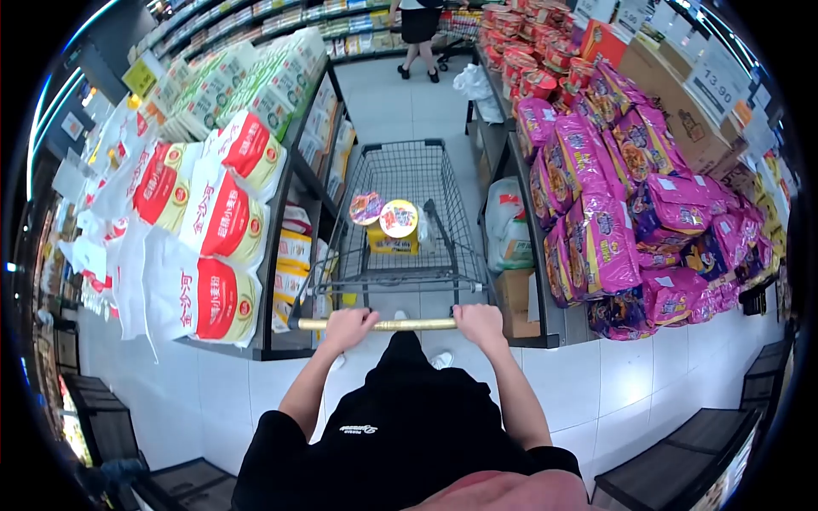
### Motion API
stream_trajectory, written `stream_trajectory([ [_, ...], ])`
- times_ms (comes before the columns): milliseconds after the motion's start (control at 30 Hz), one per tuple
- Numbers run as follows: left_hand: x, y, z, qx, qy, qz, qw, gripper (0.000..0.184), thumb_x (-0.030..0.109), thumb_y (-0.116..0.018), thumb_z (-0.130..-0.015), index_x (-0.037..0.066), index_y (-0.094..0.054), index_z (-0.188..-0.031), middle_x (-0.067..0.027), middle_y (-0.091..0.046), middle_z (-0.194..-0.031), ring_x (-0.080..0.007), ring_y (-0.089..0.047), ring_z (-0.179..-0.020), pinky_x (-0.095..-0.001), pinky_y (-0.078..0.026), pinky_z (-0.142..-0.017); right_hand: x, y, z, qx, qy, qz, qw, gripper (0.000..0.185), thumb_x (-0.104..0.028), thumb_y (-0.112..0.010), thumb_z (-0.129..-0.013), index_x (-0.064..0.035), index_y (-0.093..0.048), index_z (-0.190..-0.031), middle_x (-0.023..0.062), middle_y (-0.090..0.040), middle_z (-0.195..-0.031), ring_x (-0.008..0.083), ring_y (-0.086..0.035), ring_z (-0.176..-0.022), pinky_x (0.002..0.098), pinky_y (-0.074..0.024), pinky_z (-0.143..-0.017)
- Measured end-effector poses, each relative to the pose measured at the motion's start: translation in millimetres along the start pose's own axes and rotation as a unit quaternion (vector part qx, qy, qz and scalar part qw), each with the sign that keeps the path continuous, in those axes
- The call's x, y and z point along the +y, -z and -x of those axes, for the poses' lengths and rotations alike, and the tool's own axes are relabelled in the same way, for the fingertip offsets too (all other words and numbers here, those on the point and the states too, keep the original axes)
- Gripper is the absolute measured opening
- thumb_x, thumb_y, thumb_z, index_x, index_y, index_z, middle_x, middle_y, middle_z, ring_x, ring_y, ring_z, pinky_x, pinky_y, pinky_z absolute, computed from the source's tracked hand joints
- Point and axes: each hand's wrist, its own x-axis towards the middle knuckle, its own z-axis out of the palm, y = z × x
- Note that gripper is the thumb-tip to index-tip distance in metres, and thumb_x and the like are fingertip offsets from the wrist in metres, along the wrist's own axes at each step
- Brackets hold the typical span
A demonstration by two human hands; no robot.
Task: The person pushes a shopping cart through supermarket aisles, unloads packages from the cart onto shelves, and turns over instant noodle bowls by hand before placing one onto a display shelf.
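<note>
Nearest on my feed, both bare hands are clamped on the gold-coloured bar handle [405,324] of the cart, apart from each other: the left hand [348,329] towards one end, the right hand [479,324] towards the other. That wide hold suits steering; I'd want equal pressure from both palms and relaxed wrists, so the frame doesn't swing.

Past the handle, the grey wire shopping cart [402,145] sits between two dark-framed displays. In its basket I see a round purple-patterned tub [366,207] beside a round tub with a white and yellow lid [399,218], a yellow package [392,244] just below them.

White flour sacks with red panels [230,217] line the left, shiny purple plastic packs [596,243] the right. With edges this near, I'd go slowly and watch the front corners.

Farther up, a person in a black skirt [419,25] stands in the aisle; I'd leave generous room there.
</note>
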Motion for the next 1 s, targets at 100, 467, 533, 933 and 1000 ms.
stream_trajectory([
  [100, 12, 10, 9, -0.022, 0.015, -0.003, 1.0, 0.046, 0.051, -0.052, -0.093, 0.011, -0.071, -0.08, -0.0143, -0.068, -0.074, -0.0361, -0.067, -0.075, -0.0472, -0.051, -0.067, -3, 5, 8, 0.006, -0.012, -0.008, 1.0, 0.047, -0.036, -0.043, -0.096, -0.0095, -0.073, -0.073, 0.0157, -0.07, -0.073, 0.0362, -0.068, -0.071, 0.0494, -0.0527, -0.067],
  [467, -5, 13, -4, -0.072, -0.023, -0.015, 0.997, 0.057, 0.067, -0.069, -0.074, 0.012, -0.071, -0.089, -0.0135, -0.071, -0.079, -0.0336, -0.069, -0.081, -0.0439, -0.053, -0.075, -4, 6, 4, 0.074, -0.002, -0.034, 0.997, 0.043, -0.035, -0.046, -0.094, -0.0089, -0.073, -0.074, 0.0146, -0.069, -0.07, 0.0337, -0.069, -0.068, 0.0473, -0.0536, -0.066],
  [533, -5, 15, -6, -0.074, -0.015, -0.013, 0.997, 0.057, 0.066, -0.07, -0.073, 0.012, -0.071, -0.09, -0.0131, -0.071, -0.079, -0.0328, -0.069, -0.082, -0.0431, -0.053, -0.076, -5, 4, 4, 0.076, 0.011, -0.029, 0.997, 0.041, -0.035, -0.046, -0.094, -0.009, -0.073, -0.076, 0.0144, -0.069, -0.07, 0.0335, -0.069, -0.068, 0.047, -0.0535, -0.066],
  [933, -16, 16, -17, -0.044, -0.043, -0.044, 0.997, 0.068, 0.077, -0.058, -0.076, 0.012, -0.073, -0.088, -0.0123, -0.071, -0.079, -0.0319, -0.069, -0.081, -0.0432, -0.052, -0.073, -4, -25, -12, 0.283, 0.045, 0.052, 0.957, 0.028, -0.024, -0.051, -0.093, -0.0091, -0.063, -0.072, 0.0132, -0.064, -0.061, 0.0308, -0.064, -0.059, 0.0423, -0.0458, -0.069],
  [1000, -16, 13, -15, -0.035, -0.038, -0.024, 0.998, 0.065, 0.075, -0.06, -0.076, 0.012, -0.072, -0.085, -0.0129, -0.07, -0.077, -0.0327, -0.069, -0.081, -0.043, -0.052, -0.073, -5, -25, -11, 0.279, 0.046, 0.065, 0.957, 0.029, -0.024, -0.051, -0.093, -0.0091, -0.063, -0.071, 0.0134, -0.064, -0.061, 0.0309, -0.064, -0.059, 0.0422, -0.0457, -0.069],
])
